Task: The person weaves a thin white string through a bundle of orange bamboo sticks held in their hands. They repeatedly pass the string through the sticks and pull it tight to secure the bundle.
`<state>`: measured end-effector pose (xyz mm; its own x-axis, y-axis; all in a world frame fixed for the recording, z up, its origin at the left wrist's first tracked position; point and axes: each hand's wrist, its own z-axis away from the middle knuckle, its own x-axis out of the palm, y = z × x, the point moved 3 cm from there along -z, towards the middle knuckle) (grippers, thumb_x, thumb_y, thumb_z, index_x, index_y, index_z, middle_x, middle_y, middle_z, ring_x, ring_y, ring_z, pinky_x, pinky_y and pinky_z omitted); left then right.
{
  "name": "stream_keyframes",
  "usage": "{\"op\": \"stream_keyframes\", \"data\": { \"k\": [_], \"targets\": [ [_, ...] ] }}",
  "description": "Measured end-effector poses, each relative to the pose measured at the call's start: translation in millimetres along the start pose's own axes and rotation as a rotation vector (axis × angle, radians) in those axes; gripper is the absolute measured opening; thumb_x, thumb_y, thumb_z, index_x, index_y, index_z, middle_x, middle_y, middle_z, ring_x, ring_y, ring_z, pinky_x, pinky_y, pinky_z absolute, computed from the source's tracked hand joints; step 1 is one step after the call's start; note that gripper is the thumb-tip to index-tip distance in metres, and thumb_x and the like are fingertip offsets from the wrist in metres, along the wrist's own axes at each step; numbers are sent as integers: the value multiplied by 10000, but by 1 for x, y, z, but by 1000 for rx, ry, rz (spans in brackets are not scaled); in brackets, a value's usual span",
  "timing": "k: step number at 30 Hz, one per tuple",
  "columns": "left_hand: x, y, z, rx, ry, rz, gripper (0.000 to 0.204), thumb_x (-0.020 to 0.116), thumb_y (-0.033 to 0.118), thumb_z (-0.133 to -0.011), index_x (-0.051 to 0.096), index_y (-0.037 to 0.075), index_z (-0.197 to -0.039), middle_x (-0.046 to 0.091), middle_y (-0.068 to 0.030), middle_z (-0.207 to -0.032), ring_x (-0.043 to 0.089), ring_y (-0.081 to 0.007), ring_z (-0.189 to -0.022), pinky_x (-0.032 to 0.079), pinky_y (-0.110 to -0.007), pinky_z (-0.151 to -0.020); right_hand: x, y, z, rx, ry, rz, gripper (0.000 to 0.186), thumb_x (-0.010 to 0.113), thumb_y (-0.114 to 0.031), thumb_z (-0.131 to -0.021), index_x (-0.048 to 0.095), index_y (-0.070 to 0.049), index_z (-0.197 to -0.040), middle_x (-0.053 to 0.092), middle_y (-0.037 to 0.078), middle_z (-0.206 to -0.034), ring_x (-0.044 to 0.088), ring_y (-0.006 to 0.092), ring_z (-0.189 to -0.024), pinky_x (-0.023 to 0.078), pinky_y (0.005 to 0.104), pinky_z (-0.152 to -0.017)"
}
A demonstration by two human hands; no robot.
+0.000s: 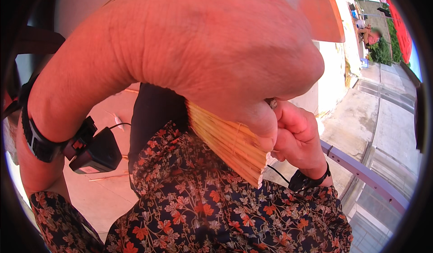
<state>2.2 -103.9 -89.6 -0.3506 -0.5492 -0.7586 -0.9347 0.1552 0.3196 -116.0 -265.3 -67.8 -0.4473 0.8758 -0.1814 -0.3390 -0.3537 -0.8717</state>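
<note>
A flat, fanned bundle of yellow straw stalks [230, 140] slants over my lap, with its trimmed pale end toward the right. Thin thread seems to cross the stalks. My left hand [234, 50] reaches over from the left, closed, its thumb pressing on the bundle near that end. The hand's back hides the upper part of the bundle. Right against the left thumb, my right hand [297, 133] is curled tight. A small pale tip [272, 103] pokes out between the two hands; what it belongs to is hidden.
Dark straps with a black box-like device [97, 151] sit on my left wrist. A few loose stalks [108, 177] lie on the floor beside me. A pale purple rail [365, 174] runs along the right. Far off at upper right, a person [370, 37] sits outdoors.
</note>
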Motion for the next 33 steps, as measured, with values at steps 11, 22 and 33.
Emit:
{"op": "stream_keyframes", "data": {
  "k": [11, 22, 33],
  "targets": [
    [1, 1, 2, -4, 3, 5, 491, 821, 500, -611, 601, 64, -662, 523, -26, -666, 574, -272, -626, 389, -400, -540, -7, 15, 7, -133, 62, 83, 36, 658, 13, -914, 685, -10, -924, 617, -3, -691, 534, 51, -588, 410, 233, -532],
    [2, 2, 2, -9, 4, 9, 490, 821, 497, -609, 599, 62, -654, 525, -28, -664, 577, -274, -628, 391, -402, -541, 2, 3, 4, -76, 22, 79, 35, 624, -11, -947, 647, -33, -931, 592, -5, -706, 533, 68, -615, 407, 249, -549],
    [0, -4, -1, 5, 8, 23, 488, 821, 493, -606, 597, 61, -646, 527, -31, -662, 579, -277, -630, 393, -404, -543, -7, 9, 3, -129, -54, 47, 96, 611, 10, -942, 688, -17, -992, 586, -15, -656, 514, 52, -533, 388, 236, -489]
  ]
}}
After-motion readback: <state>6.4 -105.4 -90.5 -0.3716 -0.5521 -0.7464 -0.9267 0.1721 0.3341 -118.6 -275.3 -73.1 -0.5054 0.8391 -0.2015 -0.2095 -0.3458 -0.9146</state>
